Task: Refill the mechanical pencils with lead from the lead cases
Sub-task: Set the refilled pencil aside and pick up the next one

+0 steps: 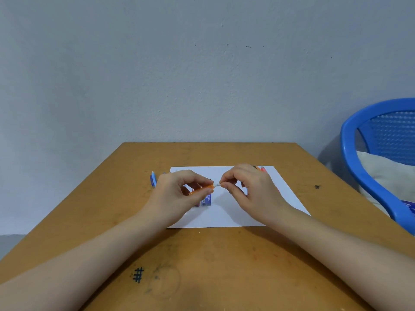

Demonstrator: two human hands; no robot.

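My left hand (pixel 179 194) grips an orange mechanical pencil (pixel 202 189) over a white sheet of paper (pixel 226 215). The pencil's end points right, toward my right hand (pixel 249 189). Thumb and forefinger of that hand pinch a small white piece (pixel 217 184) at the pencil's end. Two lead cases with blue labels (pixel 207 199) lie on the paper just below the pencil, partly hidden by my left hand. A blue pencil (pixel 153 178) lies on the table left of the paper. An orange-red pencil (pixel 261 169) shows behind my right hand at the paper's far edge.
The brown wooden table (pixel 208 261) stands against a grey wall. A blue plastic chair (pixel 368 167) holding a pale cushion stands close to the table's right side. A hash mark (pixel 138 274) is drawn on the tabletop near me.
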